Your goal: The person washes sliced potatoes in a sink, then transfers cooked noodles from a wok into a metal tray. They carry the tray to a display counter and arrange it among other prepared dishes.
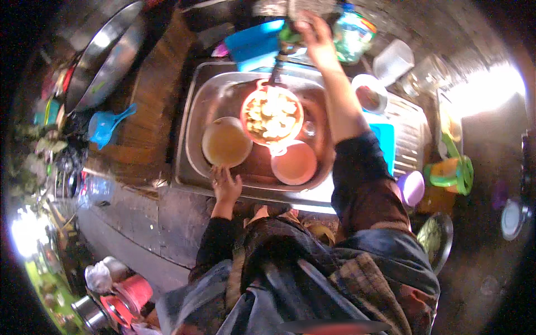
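Observation:
My left hand is at the near edge of the steel sink, fingers apart. Its fingertips meet the near rim of a pale bowl holding cloudy, yellowish liquid. Stretched toward the back, my right hand has its fingers extended beside the dark tap; whether they touch it I cannot tell. Under the tap stands a reddish colander of pale, chopped pieces, brightly lit. A pinkish bowl sits at the colander's near right.
A blue container and a clear greenish bottle stand behind the sink. On the right are a white cup, a purple cup and a green-rimmed container. A blue dipper and large metal pan are left.

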### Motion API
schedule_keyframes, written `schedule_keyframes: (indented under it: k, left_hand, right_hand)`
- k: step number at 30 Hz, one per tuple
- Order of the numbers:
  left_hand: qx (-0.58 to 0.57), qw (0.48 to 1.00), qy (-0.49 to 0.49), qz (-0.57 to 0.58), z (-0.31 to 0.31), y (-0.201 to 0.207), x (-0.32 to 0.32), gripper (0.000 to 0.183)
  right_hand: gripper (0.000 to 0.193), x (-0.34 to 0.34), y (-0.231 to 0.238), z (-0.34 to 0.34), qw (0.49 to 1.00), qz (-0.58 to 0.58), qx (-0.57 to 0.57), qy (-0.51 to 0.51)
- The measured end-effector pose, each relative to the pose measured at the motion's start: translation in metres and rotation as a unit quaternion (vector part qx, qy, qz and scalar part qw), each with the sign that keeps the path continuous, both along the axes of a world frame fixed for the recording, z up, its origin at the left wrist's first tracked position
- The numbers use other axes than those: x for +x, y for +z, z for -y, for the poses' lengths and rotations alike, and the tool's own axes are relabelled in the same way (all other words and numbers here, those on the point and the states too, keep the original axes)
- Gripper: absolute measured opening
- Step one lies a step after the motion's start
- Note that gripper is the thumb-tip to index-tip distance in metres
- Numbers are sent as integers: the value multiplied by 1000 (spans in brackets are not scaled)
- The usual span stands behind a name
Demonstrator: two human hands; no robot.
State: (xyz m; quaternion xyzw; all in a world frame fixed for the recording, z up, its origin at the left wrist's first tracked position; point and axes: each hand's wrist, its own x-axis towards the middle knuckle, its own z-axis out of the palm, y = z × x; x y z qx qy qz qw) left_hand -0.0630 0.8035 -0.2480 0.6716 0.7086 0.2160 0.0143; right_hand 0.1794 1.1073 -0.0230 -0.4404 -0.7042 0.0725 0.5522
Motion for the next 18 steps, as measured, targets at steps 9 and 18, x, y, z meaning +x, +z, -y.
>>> schedule_keyframes:
  k: [9,18]
  left_hand:
    - [46,994,-1,-95,11,-4,3,35]
    - [158,984,-2,-86,8,-26,-11,30]
  right_hand:
    - [51,2,2,42,949,-39,-311,-41]
    - [32,79,-154,325,893,26,-444,-66]
